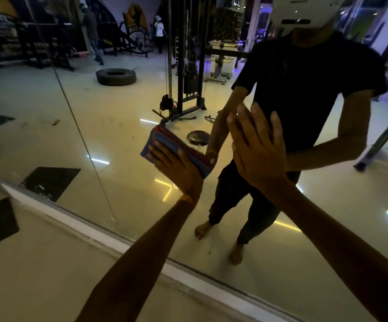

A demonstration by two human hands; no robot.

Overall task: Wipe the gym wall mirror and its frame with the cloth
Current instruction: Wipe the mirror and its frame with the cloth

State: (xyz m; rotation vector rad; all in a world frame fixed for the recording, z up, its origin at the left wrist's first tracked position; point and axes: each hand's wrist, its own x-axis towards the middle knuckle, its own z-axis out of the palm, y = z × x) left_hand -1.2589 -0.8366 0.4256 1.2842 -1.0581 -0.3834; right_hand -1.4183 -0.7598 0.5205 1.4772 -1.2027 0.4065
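Head view: mid-wipe on the glass, frame not in contact with anything.

Hands. Left hand [176, 166] lies flat with fingers straight and spread, pressing the folded cloth [165, 140] against the mirror [95, 101]. It does not curl round the cloth, only pushes on it. Right hand [258, 147] is fully open and empty, palm and fingers laid flat on the glass just right of the cloth, probably as a brace.

Location. Cloth sits on the lower-middle part of the pane, well above the frame [91, 230], which runs as a pale strip along the bottom edge. A thin seam [79, 126] crosses the glass left of the cloth, so there may be two panes.

Progress (judgement). Glass wiping is under way. No wet trail or streak shows which areas are finished, so I cannot tell the share done. The bottom frame strip looks dull, with faint specks on the glass close above it near the seam. Likely not yet reached. Top and side edges are out of view, status unknown. Estimate: a good part remains, the frame at least.

Cloth appearance. Blue with red layers showing at the folded edges, stacked into a thick flat pad of several folds. Looks soft. Dim light, so wet or dry cannot be told.
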